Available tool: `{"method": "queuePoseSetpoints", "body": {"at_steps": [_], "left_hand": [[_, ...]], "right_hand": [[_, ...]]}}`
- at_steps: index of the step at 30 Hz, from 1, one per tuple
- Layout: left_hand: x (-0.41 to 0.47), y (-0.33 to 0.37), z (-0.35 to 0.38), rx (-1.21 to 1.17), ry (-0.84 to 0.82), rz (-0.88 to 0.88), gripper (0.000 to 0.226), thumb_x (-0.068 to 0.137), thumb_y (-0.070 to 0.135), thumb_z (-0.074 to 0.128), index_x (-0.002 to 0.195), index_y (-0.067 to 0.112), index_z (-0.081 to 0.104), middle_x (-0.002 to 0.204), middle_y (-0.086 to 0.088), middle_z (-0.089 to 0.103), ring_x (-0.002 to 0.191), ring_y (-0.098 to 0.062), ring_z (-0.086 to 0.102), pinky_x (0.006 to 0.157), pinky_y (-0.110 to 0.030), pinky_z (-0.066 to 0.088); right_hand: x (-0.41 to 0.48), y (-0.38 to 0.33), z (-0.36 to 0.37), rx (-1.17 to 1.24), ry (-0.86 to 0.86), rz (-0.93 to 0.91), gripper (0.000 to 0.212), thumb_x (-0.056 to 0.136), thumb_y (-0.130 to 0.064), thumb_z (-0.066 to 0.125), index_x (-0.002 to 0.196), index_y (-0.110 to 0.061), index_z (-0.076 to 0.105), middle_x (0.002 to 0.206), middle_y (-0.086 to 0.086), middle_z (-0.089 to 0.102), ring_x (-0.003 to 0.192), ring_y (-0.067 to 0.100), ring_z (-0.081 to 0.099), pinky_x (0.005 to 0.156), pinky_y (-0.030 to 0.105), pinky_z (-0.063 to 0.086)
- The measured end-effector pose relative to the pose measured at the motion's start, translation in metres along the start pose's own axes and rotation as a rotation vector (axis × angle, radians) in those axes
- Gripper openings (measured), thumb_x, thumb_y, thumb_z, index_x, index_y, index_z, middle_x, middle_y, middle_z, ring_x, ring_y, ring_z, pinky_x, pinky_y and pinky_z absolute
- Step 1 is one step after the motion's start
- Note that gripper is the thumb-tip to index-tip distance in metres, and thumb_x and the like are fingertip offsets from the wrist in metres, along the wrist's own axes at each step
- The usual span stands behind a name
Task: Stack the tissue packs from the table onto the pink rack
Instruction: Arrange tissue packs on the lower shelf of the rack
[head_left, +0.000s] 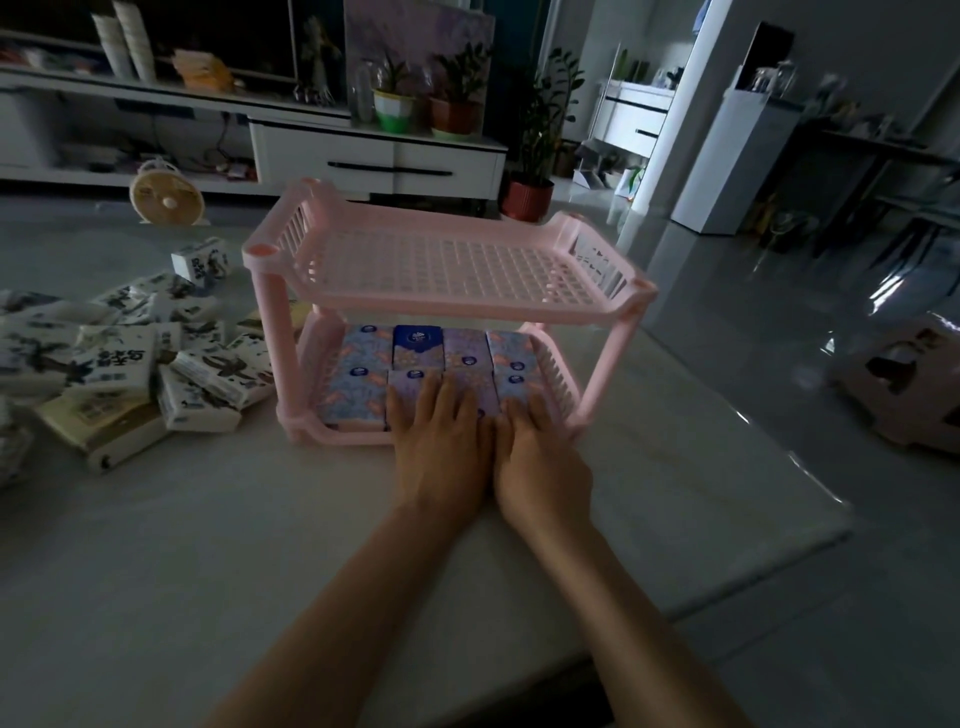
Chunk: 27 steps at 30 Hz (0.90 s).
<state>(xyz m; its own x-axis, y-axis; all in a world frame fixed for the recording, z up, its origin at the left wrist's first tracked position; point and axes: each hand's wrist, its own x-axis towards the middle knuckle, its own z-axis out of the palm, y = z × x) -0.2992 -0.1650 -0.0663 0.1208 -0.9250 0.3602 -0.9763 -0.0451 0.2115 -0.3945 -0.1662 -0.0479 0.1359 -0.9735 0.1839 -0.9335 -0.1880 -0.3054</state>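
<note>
A pink two-tier rack (447, 306) stands in the middle of the table. Its top shelf holds nothing. Several blue and purple tissue packs (363, 384) lie flat in rows on its bottom shelf. My left hand (439, 441) and my right hand (535, 457) rest side by side, palms down and fingers spread, on the front packs at the rack's near edge. Neither hand grips a pack. A heap of white tissue packs with dark print (130, 364) lies on the table to the left of the rack.
A pale table (260, 545) carries everything; its right edge runs diagonally beside the rack. A small fan (165, 200) stands behind the heap. A TV cabinet with potted plants (395, 104) is beyond, a pink stool (904, 384) on the floor at right.
</note>
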Motion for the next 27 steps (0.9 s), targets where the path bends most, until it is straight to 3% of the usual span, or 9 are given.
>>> {"method": "queuePoseSetpoints", "body": {"at_steps": [3,6,8,11,13,15,19,22,27], "left_hand": [[-0.001,-0.001,0.000,-0.065,-0.006,0.015,0.062,0.084,0.038,0.018,0.115,0.007,0.062,0.125,-0.013,0.058,0.124,-0.030,0.047,0.104,-0.057,0.026],[-0.001,-0.002,-0.005,-0.121,0.010,0.043,0.071,0.081,0.041,0.007,0.125,0.009,0.053,0.133,-0.010,0.051,0.132,-0.027,0.036,0.110,-0.048,0.017],[-0.001,-0.003,-0.007,-0.239,0.059,0.044,0.064,0.080,0.038,0.015,0.118,0.008,0.057,0.124,-0.011,0.058,0.125,-0.029,0.044,0.106,-0.045,0.030],[-0.005,-0.005,-0.012,-0.519,0.107,-0.053,0.047,0.078,0.023,0.034,0.114,0.006,0.059,0.110,-0.014,0.063,0.104,-0.032,0.057,0.083,-0.040,0.049],[-0.007,-0.005,-0.014,-0.546,0.200,-0.059,0.046,0.077,0.021,0.038,0.113,0.002,0.060,0.110,-0.017,0.063,0.103,-0.034,0.059,0.086,-0.045,0.049],[-0.008,-0.006,-0.010,-0.389,0.324,-0.052,0.049,0.077,0.027,0.037,0.108,-0.003,0.062,0.111,-0.021,0.063,0.110,-0.038,0.057,0.101,-0.057,0.036],[-0.002,-0.009,-0.003,-0.077,0.373,-0.156,0.050,0.087,0.033,0.035,0.111,-0.003,0.061,0.120,-0.028,0.057,0.118,-0.044,0.049,0.110,-0.052,0.017],[-0.003,-0.009,0.003,0.033,0.267,-0.198,0.051,0.085,0.031,0.036,0.116,-0.002,0.059,0.125,-0.030,0.053,0.121,-0.045,0.045,0.108,-0.056,0.012],[0.000,-0.014,0.009,0.029,0.168,-0.320,0.055,0.079,0.034,0.036,0.109,-0.006,0.062,0.116,-0.033,0.056,0.113,-0.046,0.051,0.105,-0.059,0.022]], "right_hand": [[0.000,-0.002,0.000,-0.018,0.007,-0.004,0.040,0.099,-0.036,0.024,0.135,-0.023,0.036,0.155,-0.004,0.014,0.134,0.025,0.031,0.092,0.038,0.042],[-0.003,-0.002,-0.006,-0.029,0.049,-0.003,0.039,0.098,-0.035,0.030,0.133,-0.020,0.037,0.152,0.001,0.019,0.129,0.027,0.038,0.087,0.036,0.044],[-0.004,-0.001,-0.012,-0.036,0.118,0.003,0.041,0.097,-0.028,0.035,0.136,-0.017,0.035,0.148,0.006,0.028,0.121,0.029,0.046,0.080,0.036,0.047],[0.000,-0.005,-0.017,0.037,0.365,-0.141,0.034,0.085,-0.009,0.054,0.119,-0.006,0.057,0.116,0.014,0.059,0.098,0.034,0.062,0.066,0.036,0.052],[0.010,-0.008,-0.013,0.113,0.446,-0.205,0.033,0.081,-0.003,0.056,0.113,-0.002,0.061,0.112,0.016,0.062,0.104,0.032,0.060,0.081,0.035,0.051],[0.019,-0.013,-0.008,0.172,0.338,-0.202,0.036,0.087,-0.006,0.049,0.121,-0.001,0.055,0.124,0.018,0.056,0.120,0.031,0.049,0.101,0.033,0.037],[0.045,-0.017,0.003,0.119,0.067,-0.156,0.052,0.099,-0.024,0.031,0.147,-0.010,0.016,0.155,0.011,0.016,0.143,0.024,0.010,0.115,0.031,0.005],[0.061,-0.014,0.007,-0.017,-0.066,-0.131,0.058,0.099,-0.038,0.022,0.149,-0.013,0.004,0.157,0.010,0.003,0.144,0.028,-0.004,0.117,0.038,-0.001],[0.071,-0.018,0.013,-0.048,-0.167,-0.095,0.069,0.095,-0.054,0.018,0.149,-0.013,0.005,0.157,0.006,-0.001,0.143,0.028,-0.007,0.117,0.040,-0.004]]}}
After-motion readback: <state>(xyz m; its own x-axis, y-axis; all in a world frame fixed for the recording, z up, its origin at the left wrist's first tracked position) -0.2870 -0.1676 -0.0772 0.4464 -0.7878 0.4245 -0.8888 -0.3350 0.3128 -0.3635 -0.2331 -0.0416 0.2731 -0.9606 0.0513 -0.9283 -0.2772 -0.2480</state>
